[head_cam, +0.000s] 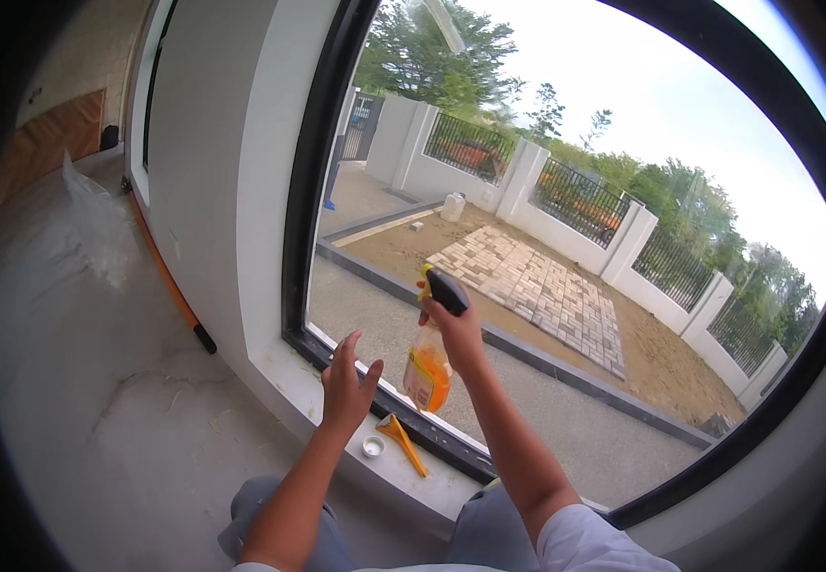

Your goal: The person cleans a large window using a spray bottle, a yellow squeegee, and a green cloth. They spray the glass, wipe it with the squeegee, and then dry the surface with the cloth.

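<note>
My right hand [452,325] grips the neck of a spray bottle [427,377] of orange liquid, its black and yellow trigger head in front of the window pane [570,422]. To the left, my left hand [350,390] is raised with its fingers apart, holding nothing, near the lower window frame. Below the bottle, a yellow-handled scraper [403,445] lies on the white window sill [441,492]. Beside the scraper is a small round white container [373,447]; whether it is a cap or a cup, I cannot tell.
A black window frame [305,186] surrounds the pane, with a white wall [198,164] to its left. An orange pole with a black end [170,286] lies on the floor along the wall, near clear plastic sheeting [98,222]. Outside are paving bricks [534,293] and a fence.
</note>
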The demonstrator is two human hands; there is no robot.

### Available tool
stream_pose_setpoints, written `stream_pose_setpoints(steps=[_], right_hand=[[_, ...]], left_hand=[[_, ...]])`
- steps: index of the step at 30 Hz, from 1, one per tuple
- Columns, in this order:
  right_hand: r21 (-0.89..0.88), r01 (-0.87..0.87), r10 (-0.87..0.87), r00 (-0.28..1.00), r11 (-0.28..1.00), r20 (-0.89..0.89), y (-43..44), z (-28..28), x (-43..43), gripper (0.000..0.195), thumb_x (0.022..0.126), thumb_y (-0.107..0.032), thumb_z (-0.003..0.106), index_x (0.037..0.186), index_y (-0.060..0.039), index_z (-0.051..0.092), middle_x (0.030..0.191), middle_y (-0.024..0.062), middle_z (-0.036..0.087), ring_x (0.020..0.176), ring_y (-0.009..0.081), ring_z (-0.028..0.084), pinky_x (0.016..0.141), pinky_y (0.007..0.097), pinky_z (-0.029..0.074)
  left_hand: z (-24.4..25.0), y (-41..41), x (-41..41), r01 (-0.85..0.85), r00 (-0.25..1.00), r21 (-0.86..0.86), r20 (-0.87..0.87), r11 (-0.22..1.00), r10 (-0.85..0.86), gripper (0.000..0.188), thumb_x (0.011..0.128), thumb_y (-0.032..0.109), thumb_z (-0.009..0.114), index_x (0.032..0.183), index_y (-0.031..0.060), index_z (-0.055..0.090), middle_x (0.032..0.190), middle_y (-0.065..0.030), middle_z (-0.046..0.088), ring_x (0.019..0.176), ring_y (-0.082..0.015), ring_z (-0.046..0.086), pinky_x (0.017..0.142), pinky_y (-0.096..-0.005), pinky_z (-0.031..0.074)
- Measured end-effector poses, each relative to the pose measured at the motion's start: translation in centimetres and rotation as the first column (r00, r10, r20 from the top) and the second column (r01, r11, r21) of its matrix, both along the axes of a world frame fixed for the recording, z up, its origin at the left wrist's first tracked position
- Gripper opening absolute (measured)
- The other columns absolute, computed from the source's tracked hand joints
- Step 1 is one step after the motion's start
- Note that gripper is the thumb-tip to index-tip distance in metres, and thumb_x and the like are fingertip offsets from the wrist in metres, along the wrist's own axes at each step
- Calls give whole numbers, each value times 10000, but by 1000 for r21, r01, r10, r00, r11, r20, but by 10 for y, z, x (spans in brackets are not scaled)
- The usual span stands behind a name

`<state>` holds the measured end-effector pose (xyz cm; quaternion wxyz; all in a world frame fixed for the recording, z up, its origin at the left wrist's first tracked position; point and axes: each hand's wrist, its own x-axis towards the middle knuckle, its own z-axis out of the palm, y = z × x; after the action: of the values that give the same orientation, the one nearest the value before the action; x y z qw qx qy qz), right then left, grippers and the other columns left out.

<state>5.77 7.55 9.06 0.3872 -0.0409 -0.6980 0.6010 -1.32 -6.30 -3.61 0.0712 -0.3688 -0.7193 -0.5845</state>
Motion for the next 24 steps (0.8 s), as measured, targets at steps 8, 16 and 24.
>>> stream_pose_setpoints(steps=[8,16,24], right_hand=[[234,365,-288,908,901,-306,12,237,-77,307,812,-211,643,1059,-30,621,855,56,650,613,140,584,526,265,448],[127,453,-413,875,882,-253,20,293,-123,228,785,-192,636,918,-8,623,726,70,641,525,150,595,408,278,418],[224,400,-331,898,889,-291,16,308,-123,234,783,-206,642,907,-8,628,696,62,628,526,143,585,435,287,433]], left_hand=[[-22,19,-7,-28,956,131,292,991,-12,434,896,265,570,1267,97,419,1188,-128,510,859,-214,599,777,-343,479],[-10,5,-8,-70,971,-26,226,997,74,386,881,226,576,1238,145,456,1169,-48,548,865,-172,628,846,-428,417],[-13,8,-9,-53,951,34,306,998,40,354,872,200,574,1209,140,483,1147,-34,562,854,-161,628,846,-438,413]])
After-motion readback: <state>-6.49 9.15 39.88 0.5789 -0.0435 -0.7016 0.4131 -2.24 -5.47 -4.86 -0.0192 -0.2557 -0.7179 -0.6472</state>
